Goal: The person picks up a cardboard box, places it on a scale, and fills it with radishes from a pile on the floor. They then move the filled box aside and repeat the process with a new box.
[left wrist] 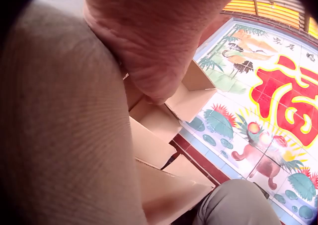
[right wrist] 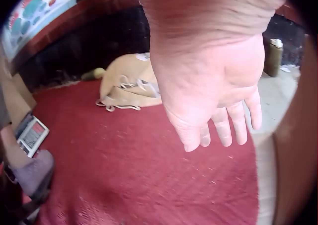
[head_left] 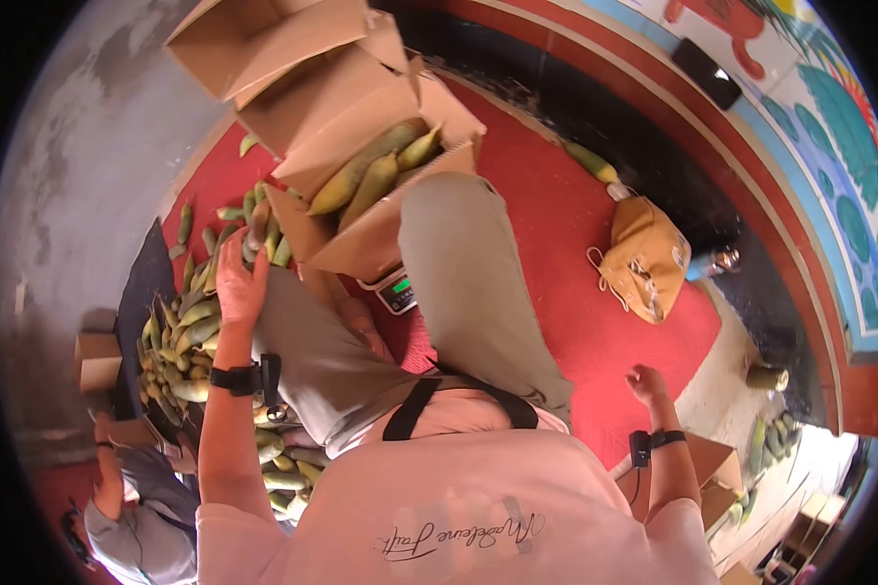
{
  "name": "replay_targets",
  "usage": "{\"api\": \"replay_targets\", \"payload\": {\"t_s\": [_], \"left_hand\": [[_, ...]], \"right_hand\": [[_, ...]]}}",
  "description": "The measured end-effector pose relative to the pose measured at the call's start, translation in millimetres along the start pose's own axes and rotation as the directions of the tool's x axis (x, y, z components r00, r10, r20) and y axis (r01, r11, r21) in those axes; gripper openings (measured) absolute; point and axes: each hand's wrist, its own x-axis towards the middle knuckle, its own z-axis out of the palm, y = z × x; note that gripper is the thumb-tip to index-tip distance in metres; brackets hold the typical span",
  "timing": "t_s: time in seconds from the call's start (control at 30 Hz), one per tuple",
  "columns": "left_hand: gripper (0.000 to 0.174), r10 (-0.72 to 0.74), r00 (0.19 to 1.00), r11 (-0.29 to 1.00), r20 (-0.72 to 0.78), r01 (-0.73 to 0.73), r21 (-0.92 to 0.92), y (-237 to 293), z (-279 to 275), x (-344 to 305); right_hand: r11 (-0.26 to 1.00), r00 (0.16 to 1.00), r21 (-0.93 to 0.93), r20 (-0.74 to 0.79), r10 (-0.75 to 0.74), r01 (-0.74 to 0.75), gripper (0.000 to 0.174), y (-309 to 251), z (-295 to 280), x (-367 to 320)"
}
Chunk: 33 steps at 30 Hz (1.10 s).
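My left hand [head_left: 241, 283] reaches past the left knee to the pile of long green radishes [head_left: 197, 331]. A brownish radish [head_left: 258, 224] shows right at its fingertips; I cannot tell whether the fingers grip it. In the left wrist view the heel of that hand [left wrist: 154, 51] hides its fingers. My right hand [right wrist: 213, 91] hangs out to the side over the red carpet, fingers loosely extended and holding nothing. Between the knees stands an open cardboard box [head_left: 390, 229] with several large radishes [head_left: 366, 185] in it.
A digital scale [head_left: 396, 292] with a lit display sits under the box's near edge. Another cardboard box [head_left: 263, 44] lies beyond. To the right are a tan drawstring bag [head_left: 644, 255], a lone radish [head_left: 591, 162] and a bottle [head_left: 714, 263]. Another person [head_left: 141, 507] is at lower left.
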Motion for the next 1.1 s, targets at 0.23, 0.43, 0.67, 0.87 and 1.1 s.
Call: {"api": "replay_targets", "payload": {"t_s": [0.23,0.43,0.67,0.87,1.1], "left_hand": [[0.039,-0.087,0.996,0.994,-0.03,0.085,-0.064,5,-26,-14],[0.038,-0.155,0.984,0.988,-0.088,0.156,0.006,-11,-48,-41],[0.037,-0.26,0.956,0.962,-0.136,0.27,0.053,-28,-69,-77],[0.037,-0.278,0.945,0.956,-0.173,0.29,0.042,-17,-96,-92],[0.034,-0.312,0.927,0.949,-0.207,0.295,-0.107,-24,-95,-98]], "right_hand": [[0.786,0.927,0.492,-0.215,-0.307,0.374,0.025,-145,-98,62],[0.583,0.893,0.695,-0.2,-0.404,0.42,0.02,-228,-147,64],[0.545,0.82,0.639,-0.261,-0.51,0.543,0.018,-271,-166,69],[0.553,0.778,0.572,-0.285,-0.559,0.606,0.018,-277,-162,72],[0.549,0.776,0.571,-0.29,-0.56,0.61,0.018,-267,-150,64]]}}
